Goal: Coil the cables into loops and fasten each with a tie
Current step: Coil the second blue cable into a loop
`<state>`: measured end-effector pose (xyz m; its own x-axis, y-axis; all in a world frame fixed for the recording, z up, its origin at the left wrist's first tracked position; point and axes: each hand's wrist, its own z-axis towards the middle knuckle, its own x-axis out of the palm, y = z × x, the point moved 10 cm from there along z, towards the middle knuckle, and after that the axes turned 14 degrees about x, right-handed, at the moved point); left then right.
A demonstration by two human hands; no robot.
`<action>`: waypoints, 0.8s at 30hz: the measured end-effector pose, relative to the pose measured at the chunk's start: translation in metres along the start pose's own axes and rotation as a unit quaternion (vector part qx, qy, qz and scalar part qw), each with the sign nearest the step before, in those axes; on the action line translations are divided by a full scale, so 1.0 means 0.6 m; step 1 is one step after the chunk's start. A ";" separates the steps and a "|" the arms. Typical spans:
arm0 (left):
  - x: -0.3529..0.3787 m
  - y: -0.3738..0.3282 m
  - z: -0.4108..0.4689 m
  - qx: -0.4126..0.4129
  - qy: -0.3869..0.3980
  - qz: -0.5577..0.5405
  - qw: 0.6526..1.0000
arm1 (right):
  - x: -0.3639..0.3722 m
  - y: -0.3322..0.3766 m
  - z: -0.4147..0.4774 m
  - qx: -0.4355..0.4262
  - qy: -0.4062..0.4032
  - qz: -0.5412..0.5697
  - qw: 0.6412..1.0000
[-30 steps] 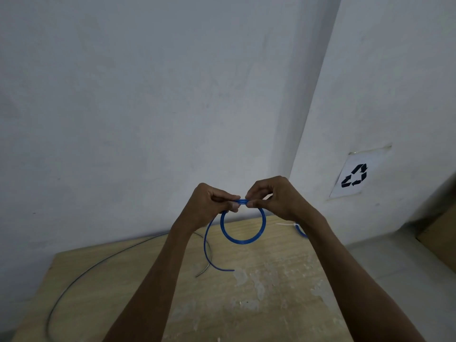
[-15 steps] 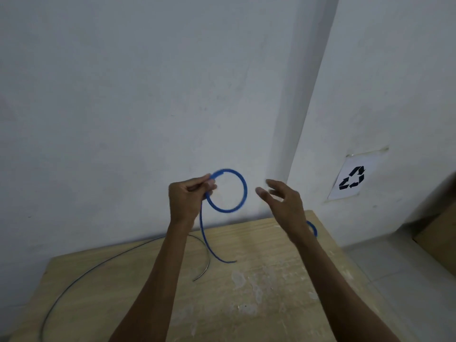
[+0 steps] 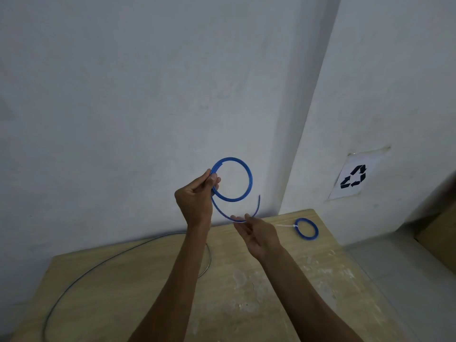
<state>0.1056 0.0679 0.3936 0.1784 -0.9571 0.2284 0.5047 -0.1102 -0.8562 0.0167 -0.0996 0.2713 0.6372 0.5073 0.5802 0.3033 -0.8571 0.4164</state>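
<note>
Both forearms reach up and forward from below, the left one steeper. The left hand (image 3: 196, 197) is raised in front of the wall (image 3: 148, 95), knuckles toward me, thumb and fingers curled and pinching the left side of a blue cable (image 3: 249, 178) that is wound into a round loop of a few turns standing upright to the right of that hand. From under the pinch a loose tail (image 3: 258, 206) of the same cable sweeps down and to the right, then curls up to a free end below the loop. The right hand (image 3: 259, 234) sits lower and to the right of the left, palm turned up, fingers relaxed and spread rather than clenched; its fingertips (image 3: 246, 216) touch the bottom of that hanging tail, and I cannot tell whether any finger actually nips it. Below both hands lies the pale wooden tabletop (image 3: 246, 304). Just right of the right hand, a second blue coil (image 3: 307, 239) lies flat on it, with a white tie (image 3: 285, 226) sticking out toward the hand. A thin grey cable (image 3: 103, 264) snakes over the tabletop left of and behind the left forearm. Farther right, a recycling sign (image 3: 352, 177) is stuck on the wall, and a cardboard box (image 3: 439, 235) stands at the edge.
</note>
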 end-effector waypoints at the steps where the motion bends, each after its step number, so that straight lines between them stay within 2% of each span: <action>1: -0.001 0.000 -0.001 -0.002 0.003 0.006 1.000 | 0.000 0.010 -0.002 -0.020 -0.002 -0.008 1.000; 7: -0.004 0.017 -0.004 -0.029 0.048 0.017 0.998 | -0.007 0.089 -0.036 -0.177 -0.024 -0.016 0.984; 12: 0.002 0.029 -0.014 -0.064 0.130 0.009 0.989 | 0.003 0.153 -0.077 -0.274 -0.015 -0.088 0.958; 18: 0.009 0.020 -0.003 -0.048 0.183 0.030 0.982 | 0.038 0.168 -0.092 -0.320 0.024 -0.220 0.921; 24: 0.011 0.012 0.006 -0.047 0.202 0.019 0.978 | 0.057 0.175 -0.088 -0.304 0.072 -0.280 0.908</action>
<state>0.1134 0.0617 0.3910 -0.1625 -0.9866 0.0105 0.4210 -0.0790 -0.9036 0.0327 -0.1675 0.3721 0.3907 0.8923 0.2262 0.0760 -0.2762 0.9581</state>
